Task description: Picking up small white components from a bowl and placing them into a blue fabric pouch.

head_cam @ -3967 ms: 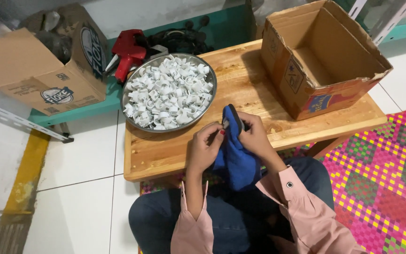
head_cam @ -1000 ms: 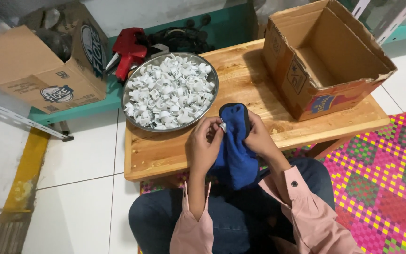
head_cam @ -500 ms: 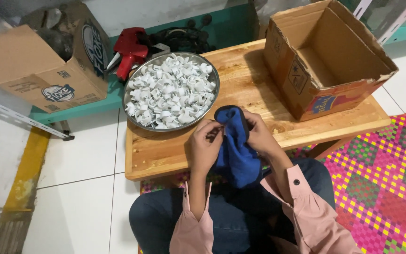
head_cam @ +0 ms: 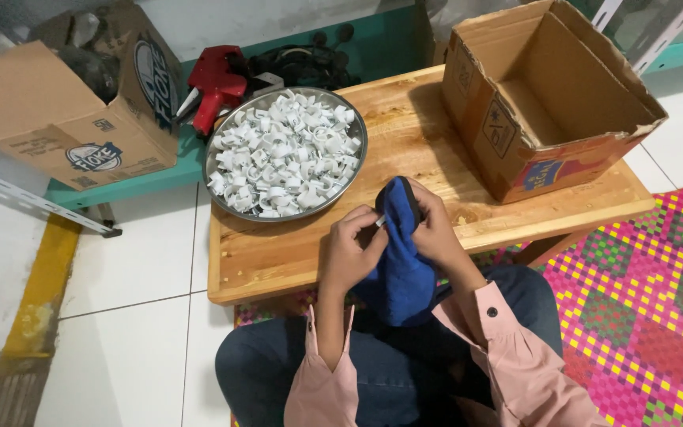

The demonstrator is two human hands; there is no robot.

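Observation:
A blue cloth pouch (head_cam: 401, 265) stands upright over my lap at the near edge of the low wooden table (head_cam: 278, 253). My right hand (head_cam: 436, 229) grips its upper right side. My left hand (head_cam: 351, 251) pinches a small white clip (head_cam: 379, 224) against the pouch's mouth. Just beyond my hands sits a round metal tray (head_cam: 223, 198) heaped with several white plastic clips (head_cam: 286, 154).
An open, empty cardboard box (head_cam: 547, 95) lies on the table's right side. Another cardboard box (head_cam: 65, 103) stands at the left on a teal ledge, beside a red hand tool (head_cam: 215, 83) and black cables. White floor tiles lie left, a colourful woven mat (head_cam: 650, 300) right.
The pouch's top has shifted between my hands: held up as a point four seconds ago, then opened, now folded over with my left fingers at its mouth. My hands stayed in place.

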